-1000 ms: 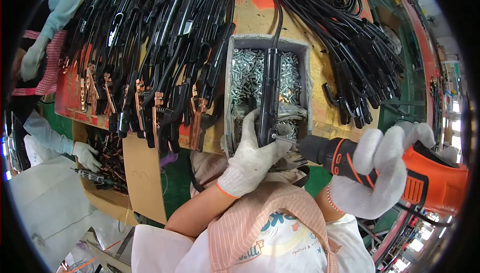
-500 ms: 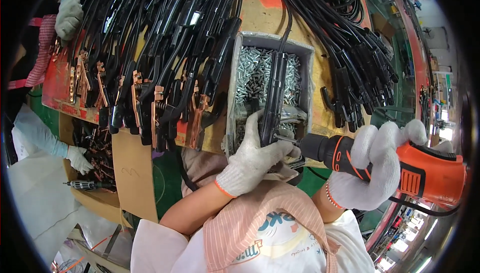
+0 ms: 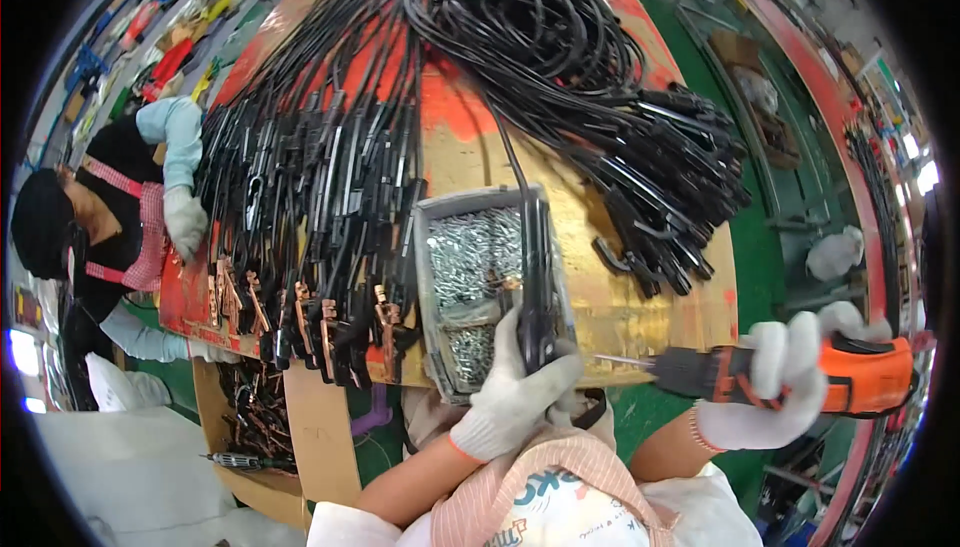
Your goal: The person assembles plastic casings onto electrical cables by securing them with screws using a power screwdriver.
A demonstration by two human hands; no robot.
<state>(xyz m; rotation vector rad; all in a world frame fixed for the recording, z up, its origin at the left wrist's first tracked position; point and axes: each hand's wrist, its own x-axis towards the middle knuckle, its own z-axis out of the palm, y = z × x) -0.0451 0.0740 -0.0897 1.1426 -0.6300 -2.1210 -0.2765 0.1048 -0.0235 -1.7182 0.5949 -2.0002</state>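
Note:
My left hand [image 3: 505, 402], in a white knit glove, is closed round the lower end of a long black welding electrode holder [image 3: 537, 282]. The holder stands lengthwise over the right side of a grey box [image 3: 428, 292], and its cable runs up the table. In the box lie many small silver screws [image 3: 465, 257]. An orange and black power screwdriver [image 3: 868, 377] is gripped in my gloved right hand [image 3: 765, 392]. It lies level, its thin bit [image 3: 620, 359] pointing left, a short gap away from the left hand and the holder.
Black holders with copper jaws [image 3: 330, 322] lie in rows on the red and yellow table [image 3: 640, 342]. More black handles [image 3: 660, 187] and coiled cables [image 3: 540, 17] are at the right and back. At left, a co-worker's gloved hand [image 3: 184, 222] is above a cardboard box [image 3: 322, 447] of parts.
The power screwdriver has drawn back to the right; its bit was against the holder's lower end and is now apart from it. The view has shifted to show more of the table's far side.

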